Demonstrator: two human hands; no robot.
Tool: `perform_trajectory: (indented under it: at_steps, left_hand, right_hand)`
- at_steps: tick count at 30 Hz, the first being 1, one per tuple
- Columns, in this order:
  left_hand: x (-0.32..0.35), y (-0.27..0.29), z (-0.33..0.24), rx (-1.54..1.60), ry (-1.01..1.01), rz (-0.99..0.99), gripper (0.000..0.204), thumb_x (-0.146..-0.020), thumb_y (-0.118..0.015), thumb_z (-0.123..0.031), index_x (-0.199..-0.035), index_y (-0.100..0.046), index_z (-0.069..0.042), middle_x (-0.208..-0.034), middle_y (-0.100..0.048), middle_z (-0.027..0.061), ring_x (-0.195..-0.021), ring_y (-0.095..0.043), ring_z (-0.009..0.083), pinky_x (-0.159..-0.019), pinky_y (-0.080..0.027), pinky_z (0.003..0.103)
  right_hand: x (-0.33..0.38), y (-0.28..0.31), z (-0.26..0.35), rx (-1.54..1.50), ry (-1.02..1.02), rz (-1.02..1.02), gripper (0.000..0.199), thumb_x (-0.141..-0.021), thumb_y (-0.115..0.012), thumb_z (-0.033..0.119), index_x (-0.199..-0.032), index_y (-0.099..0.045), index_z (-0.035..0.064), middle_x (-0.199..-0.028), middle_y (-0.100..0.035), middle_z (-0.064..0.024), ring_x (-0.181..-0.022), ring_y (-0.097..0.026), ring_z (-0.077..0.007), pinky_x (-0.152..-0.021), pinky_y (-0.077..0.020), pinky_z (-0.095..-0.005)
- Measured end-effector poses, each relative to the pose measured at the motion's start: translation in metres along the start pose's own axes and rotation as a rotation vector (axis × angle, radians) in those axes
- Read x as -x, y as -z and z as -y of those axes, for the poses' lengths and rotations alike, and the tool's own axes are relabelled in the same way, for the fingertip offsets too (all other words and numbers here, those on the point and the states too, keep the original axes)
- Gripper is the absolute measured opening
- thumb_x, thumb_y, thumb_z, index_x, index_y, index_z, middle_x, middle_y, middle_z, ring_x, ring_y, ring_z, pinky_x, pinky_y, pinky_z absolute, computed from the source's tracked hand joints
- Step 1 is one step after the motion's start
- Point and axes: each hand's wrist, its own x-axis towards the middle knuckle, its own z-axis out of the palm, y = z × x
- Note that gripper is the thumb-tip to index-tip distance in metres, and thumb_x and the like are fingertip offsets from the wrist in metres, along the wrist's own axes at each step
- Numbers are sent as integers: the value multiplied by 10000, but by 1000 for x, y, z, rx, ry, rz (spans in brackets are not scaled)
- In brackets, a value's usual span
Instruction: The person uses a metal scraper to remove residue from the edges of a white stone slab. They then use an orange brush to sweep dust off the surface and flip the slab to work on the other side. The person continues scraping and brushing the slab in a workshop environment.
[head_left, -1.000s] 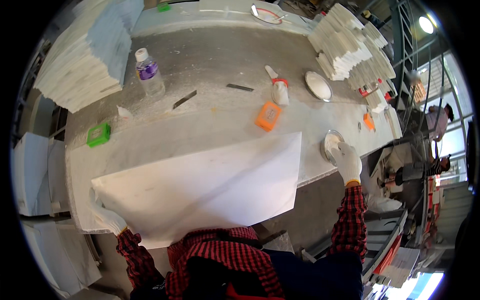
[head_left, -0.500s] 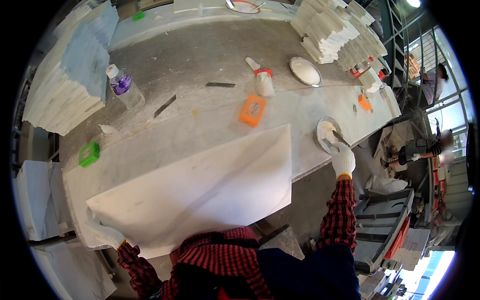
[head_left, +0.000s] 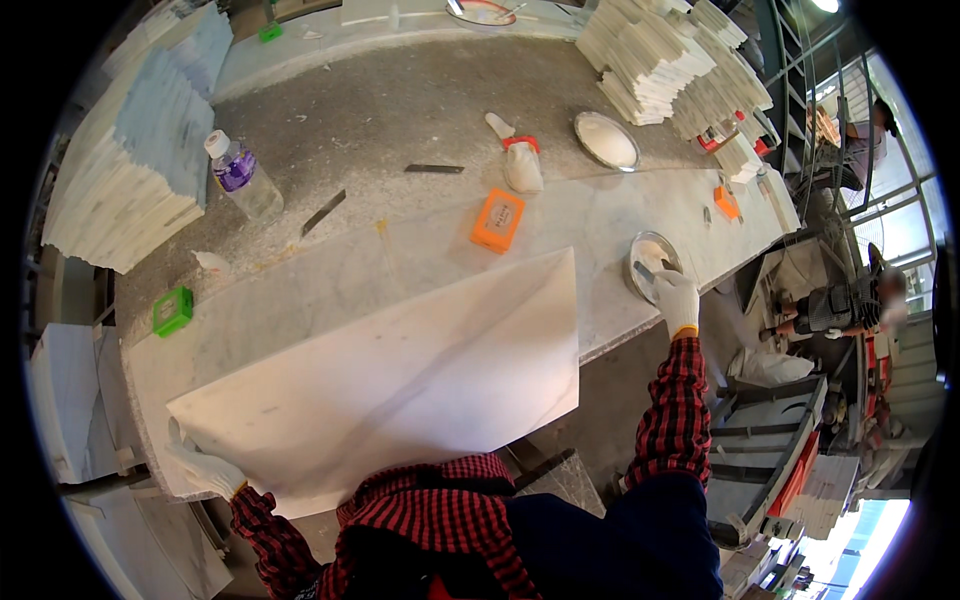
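A white marble slab [head_left: 400, 375] lies slanted in front of me, its near edge against my body. My left hand [head_left: 208, 468], in a white knitted glove, grips the slab's left edge by the corner. Over a round metal bowl [head_left: 634, 285] of white paste on the right, my right hand [head_left: 677, 296], gloved likewise, is closed on a scraper [head_left: 644, 270]. Its flat grey blade dips into the bowl; my fingers hide the handle. A second dark strip [head_left: 667, 264] shows beside my fingertips, too small to make out.
An orange box [head_left: 497, 220], a white container with a red lid [head_left: 523, 165], another paste bowl [head_left: 607, 141] and a bottle [head_left: 243, 175] stand beyond the slab. Dark metal strips [head_left: 434, 169] and a green box [head_left: 173, 311] lie about. Stone stacks [head_left: 130, 150] rise behind; people [head_left: 835, 305] are far right.
My right hand has shifted slightly up and left over the bowl, and the scraper blade has turned and moved up within it. My left hand keeps its hold on the slab.
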Motion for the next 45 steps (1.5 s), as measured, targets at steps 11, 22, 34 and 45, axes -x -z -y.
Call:
perform_trajectory:
  at_steps: [11,22,34,45]
  left_hand:
    - [8,-10,-11,-32,53,-60,616,-1076,-338,-463,-1425,-547,0,-1222,-665,172,-1068,-639,238,-939,-516,369]
    - [-11,12,29,-139,-75,-166,439,-1076,-417,-280,-1303,-626,33,-1191,-694,148,-1055,-629,228,-962,-478,349]
    - [6,12,-12,143,-7,-112,463,-1091,-415,-297,-1253,-652,66,-1229,-699,151,-1110,-629,194,-983,-460,325]
    - [3,13,-7,171,40,-90,498,-1093,-395,-327,-1289,-626,68,-1266,-683,148,-1005,-636,170,-928,-478,330]
  right_hand:
    - [22,33,72,-781,-302,236,206,-966,-591,151,-1043,-716,6,-743,-540,50,-601,-439,-15,-514,-295,-185]
    - [48,-27,309,-702,147,665,194,-1002,-575,170,-980,-684,12,-733,-548,48,-577,-444,-25,-508,-304,-199]
    - [215,-154,542,-533,475,1334,249,-990,-566,146,-1126,-688,-23,-863,-627,-8,-656,-502,-43,-579,-374,-200]
    - [276,-189,568,-368,603,1361,260,-957,-582,141,-1129,-713,-3,-838,-644,-27,-626,-543,-64,-565,-423,-243]
